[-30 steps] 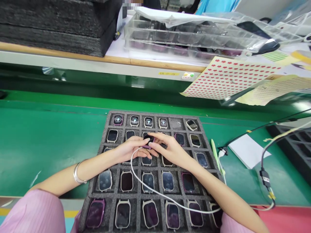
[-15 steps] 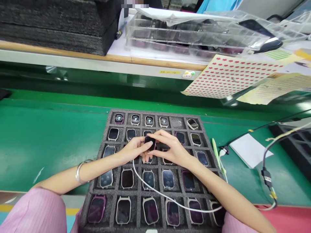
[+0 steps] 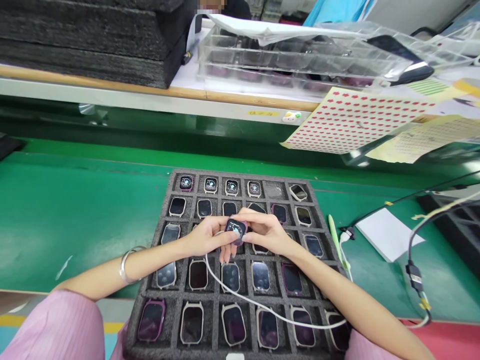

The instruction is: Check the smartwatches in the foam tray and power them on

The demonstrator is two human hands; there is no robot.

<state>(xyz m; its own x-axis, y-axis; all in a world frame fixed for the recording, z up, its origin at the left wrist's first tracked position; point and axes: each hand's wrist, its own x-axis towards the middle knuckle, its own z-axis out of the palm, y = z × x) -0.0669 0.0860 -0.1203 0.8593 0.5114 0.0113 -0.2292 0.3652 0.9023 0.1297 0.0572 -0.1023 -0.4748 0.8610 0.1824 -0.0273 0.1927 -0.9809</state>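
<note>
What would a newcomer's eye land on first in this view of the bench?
The black foam tray of smartwatches dominates the middle of the green bench mat. At its centre, the left hand and right hand hold one smartwatch above the tray, a white cable looping below them. Beyond, at upper right, a sheet of red stickers stands out.

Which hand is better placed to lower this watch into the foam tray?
Probably the left hand: its fingers reach beneath the watch, so they seem to support it from below above the foam tray. The right hand appears to hold only the watch's right edge.
</note>
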